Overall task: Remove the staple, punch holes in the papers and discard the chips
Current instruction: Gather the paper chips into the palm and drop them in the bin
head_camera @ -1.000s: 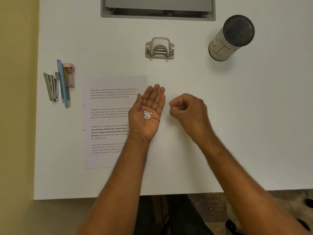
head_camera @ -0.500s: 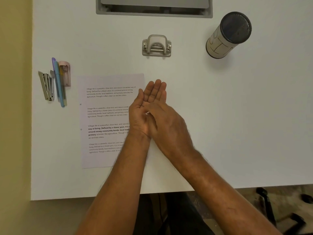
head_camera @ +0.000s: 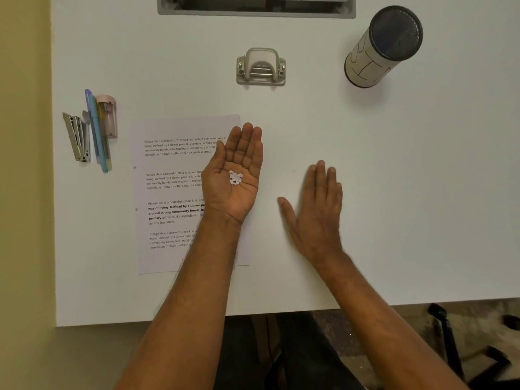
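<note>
A small heap of white paper chips [head_camera: 235, 177] lies in the cupped palm of my left hand [head_camera: 239, 153], which is held palm up over the right edge of the printed papers [head_camera: 174, 192]. The papers lie flat on the white table and show two punched holes along their left margin. My right hand [head_camera: 318, 209] rests flat on the table, palm down with fingers spread, to the right of my left hand and holding nothing. The grey hole punch [head_camera: 261, 67] stands beyond both hands. A cylindrical container with a dark mesh rim [head_camera: 382, 46] stands at the far right.
A metal stapler [head_camera: 76, 136], pens [head_camera: 97, 130] and a pink-capped item [head_camera: 107, 115] lie left of the papers. A grey recessed tray [head_camera: 256, 7] runs along the table's far edge. The table's near edge [head_camera: 281, 311] crosses under my forearms; chair parts show below at the right.
My right hand, which pressed over my left palm half a second ago, has moved off to the right and now lies flat on the table. The chips are still in my left palm.
</note>
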The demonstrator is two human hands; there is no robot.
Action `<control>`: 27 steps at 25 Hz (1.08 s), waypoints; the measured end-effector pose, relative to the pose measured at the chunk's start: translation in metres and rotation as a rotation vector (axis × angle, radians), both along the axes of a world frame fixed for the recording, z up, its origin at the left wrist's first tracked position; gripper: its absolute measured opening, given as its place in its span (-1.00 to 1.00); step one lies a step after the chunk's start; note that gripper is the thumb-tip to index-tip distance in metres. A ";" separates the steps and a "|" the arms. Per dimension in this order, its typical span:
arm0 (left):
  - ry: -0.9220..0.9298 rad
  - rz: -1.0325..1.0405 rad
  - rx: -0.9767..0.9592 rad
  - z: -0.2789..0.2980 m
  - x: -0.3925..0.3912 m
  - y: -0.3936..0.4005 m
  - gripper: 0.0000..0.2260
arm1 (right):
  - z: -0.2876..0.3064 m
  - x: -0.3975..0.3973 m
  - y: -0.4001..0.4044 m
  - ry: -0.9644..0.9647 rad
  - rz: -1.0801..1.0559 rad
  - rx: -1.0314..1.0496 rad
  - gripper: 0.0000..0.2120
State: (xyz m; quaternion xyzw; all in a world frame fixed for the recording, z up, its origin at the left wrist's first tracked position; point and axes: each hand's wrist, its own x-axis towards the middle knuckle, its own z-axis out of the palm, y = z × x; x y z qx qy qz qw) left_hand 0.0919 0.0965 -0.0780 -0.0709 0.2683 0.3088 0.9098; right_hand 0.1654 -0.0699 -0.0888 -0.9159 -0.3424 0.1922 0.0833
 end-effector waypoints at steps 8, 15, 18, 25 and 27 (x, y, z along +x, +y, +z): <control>0.009 -0.006 0.000 0.001 0.001 -0.002 -0.55 | -0.007 0.025 0.018 -0.043 -0.115 0.344 -0.78; 0.001 -0.022 -0.001 0.001 0.003 0.000 -0.55 | -0.006 0.029 0.028 -0.184 -0.018 0.318 -0.92; 0.002 -0.032 0.004 0.001 0.004 -0.001 -0.56 | -0.004 0.039 0.033 -0.243 0.021 0.266 -0.89; 0.015 -0.042 -0.006 0.003 0.013 -0.006 -0.56 | 0.043 0.030 0.035 0.189 -0.323 0.611 -0.88; 0.024 -0.070 0.000 0.004 0.018 -0.011 -0.56 | 0.059 0.011 0.041 0.183 -0.188 0.626 -0.89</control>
